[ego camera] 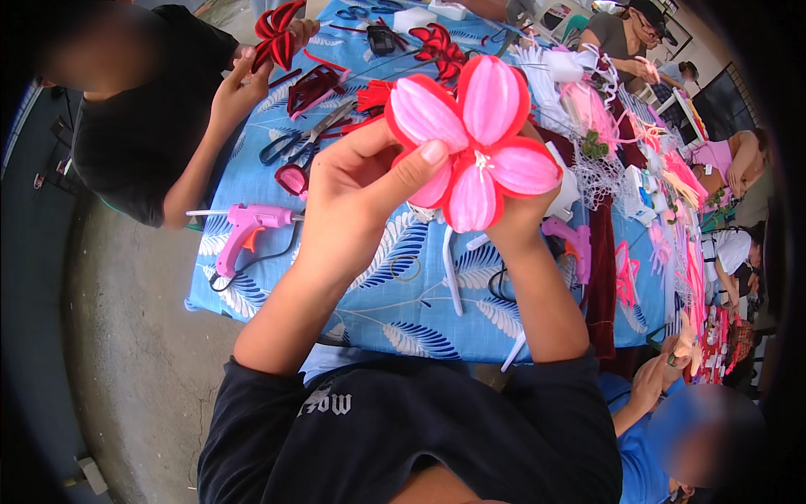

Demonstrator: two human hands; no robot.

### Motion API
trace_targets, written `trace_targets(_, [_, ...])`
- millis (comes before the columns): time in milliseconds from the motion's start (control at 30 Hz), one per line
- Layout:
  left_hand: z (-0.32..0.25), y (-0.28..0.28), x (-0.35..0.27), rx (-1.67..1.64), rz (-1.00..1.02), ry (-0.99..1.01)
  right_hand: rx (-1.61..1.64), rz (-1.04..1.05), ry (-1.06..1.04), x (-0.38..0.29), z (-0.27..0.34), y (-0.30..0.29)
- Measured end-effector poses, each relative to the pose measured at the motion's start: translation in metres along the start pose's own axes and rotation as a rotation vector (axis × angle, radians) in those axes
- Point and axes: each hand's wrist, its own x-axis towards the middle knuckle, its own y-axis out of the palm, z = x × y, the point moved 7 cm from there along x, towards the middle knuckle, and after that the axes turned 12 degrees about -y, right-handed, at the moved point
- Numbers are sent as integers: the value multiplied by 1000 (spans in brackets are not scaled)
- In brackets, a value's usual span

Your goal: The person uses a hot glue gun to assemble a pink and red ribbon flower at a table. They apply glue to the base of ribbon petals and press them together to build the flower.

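Held up above the table is a large handmade flower (476, 151) with several pink petals edged in red and white stamens at its centre. My left hand (362, 189) pinches the left petals, thumb in front and fingers behind. Behind the flower's lower right side is my right hand (526, 217); its fingers are mostly hidden by the petals, and it appears to support the flower from the back. A single loose pink petal with a dark red edge (292, 181) lies on the table left of my left hand.
A pink glue gun (255, 227) lies at the left on the blue patterned tablecloth (403, 315), near scissors (308, 135). Another pink glue gun (574, 246) is at the right. Pink and white craft materials (595, 113) crowd the right side. A co-worker's hand (242, 82) holds a red flower (278, 34).
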Motion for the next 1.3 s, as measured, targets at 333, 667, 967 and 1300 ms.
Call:
trace_targets(333, [-3, -1, -5, 47, 1, 29, -1, -87, -43, 1, 4, -3])
trace_targets(667, [-7, 5, -7, 163, -11, 23, -65, -56, -117, 1, 9, -4])
trace_targets(967, [7, 2, -2, -152, -49, -50, -42, -83, -121, 0, 8, -2])
trace_targets(1300, [-2, 3, -2, 60, -73, -31, 24, -111, -47, -3, 5, -3])
